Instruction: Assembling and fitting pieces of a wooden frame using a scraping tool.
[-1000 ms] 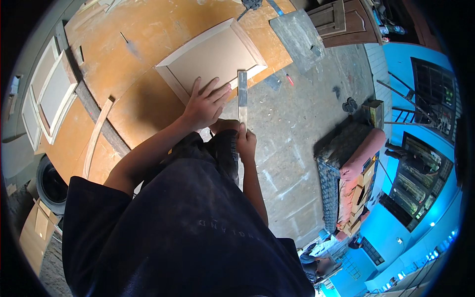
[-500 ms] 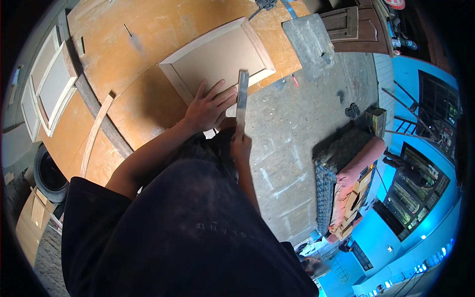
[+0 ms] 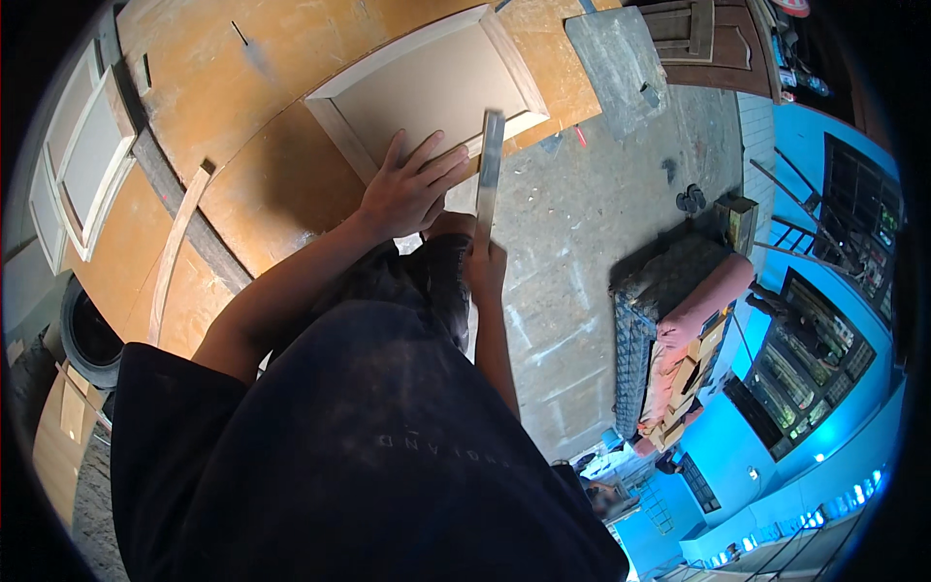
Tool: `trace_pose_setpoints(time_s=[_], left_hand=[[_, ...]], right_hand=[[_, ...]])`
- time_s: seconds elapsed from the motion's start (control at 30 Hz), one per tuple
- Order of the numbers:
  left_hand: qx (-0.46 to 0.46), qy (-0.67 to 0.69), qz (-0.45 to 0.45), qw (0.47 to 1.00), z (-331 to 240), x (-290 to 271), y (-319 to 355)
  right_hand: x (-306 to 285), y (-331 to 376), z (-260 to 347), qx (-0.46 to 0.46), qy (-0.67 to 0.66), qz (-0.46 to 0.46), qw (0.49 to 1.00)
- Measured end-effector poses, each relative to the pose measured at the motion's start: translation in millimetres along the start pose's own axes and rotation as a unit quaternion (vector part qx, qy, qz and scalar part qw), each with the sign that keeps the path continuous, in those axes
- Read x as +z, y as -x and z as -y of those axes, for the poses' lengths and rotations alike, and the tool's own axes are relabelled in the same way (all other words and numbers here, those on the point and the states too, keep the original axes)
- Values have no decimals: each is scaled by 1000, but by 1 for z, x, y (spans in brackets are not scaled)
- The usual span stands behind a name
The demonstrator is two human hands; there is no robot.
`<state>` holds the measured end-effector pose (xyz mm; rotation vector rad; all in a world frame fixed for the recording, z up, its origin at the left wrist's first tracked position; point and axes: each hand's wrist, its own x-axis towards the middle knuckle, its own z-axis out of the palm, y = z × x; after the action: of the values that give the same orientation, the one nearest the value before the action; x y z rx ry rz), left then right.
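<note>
A framed wooden cabinet panel (image 3: pixel 417 102), pale and recessed in the middle, lies at the near edge of an orange-brown worktable (image 3: pixel 281 63). My left hand (image 3: pixel 409 194) rests on its near frame rail, fingers stretched out flat over the panel. In my right hand (image 3: pixel 487 272) is a long flat grey metal bar (image 3: pixel 491 160) that looks like a file, gripped at its near end. It points away from me, with its far end over the panel's near right edge. Its surface is smeared by motion.
More pale framed panels (image 3: pixel 102 165) stand at the left beside a loose wooden strip (image 3: pixel 179 252). A tyre (image 3: pixel 92 325) sits below them. On the right are a grey board (image 3: pixel 616 68), a dark sofa-like piece (image 3: pixel 669 276) with a pink roll, and sandals (image 3: pixel 690 199) on the concrete floor.
The whole view has shifted, so the table and panel sit higher in it. The bar has moved slightly to the right against the panel and tilts a little more. My left hand keeps its place.
</note>
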<state>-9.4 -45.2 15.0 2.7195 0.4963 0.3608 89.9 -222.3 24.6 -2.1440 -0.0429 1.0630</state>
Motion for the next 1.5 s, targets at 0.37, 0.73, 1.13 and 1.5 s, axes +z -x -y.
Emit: trace_pose_setpoints(time_s=[0.37,0.73,1.13,1.5], left_hand=[[-2,-2,6,1000,-3,-1,-3],[4,4,1,1000,-3,4,-5],[11,2,-8,1000,-4,1,-10],[17,-7,2,1000,-2,0,-6]], right_hand=[[10,-6,-29,-227,79,-55,969],[8,-64,52,-19,-128,-9,991],[11,-69,40,-59,-119,-25,991],[14,-54,9,-32,-63,-48,996]])
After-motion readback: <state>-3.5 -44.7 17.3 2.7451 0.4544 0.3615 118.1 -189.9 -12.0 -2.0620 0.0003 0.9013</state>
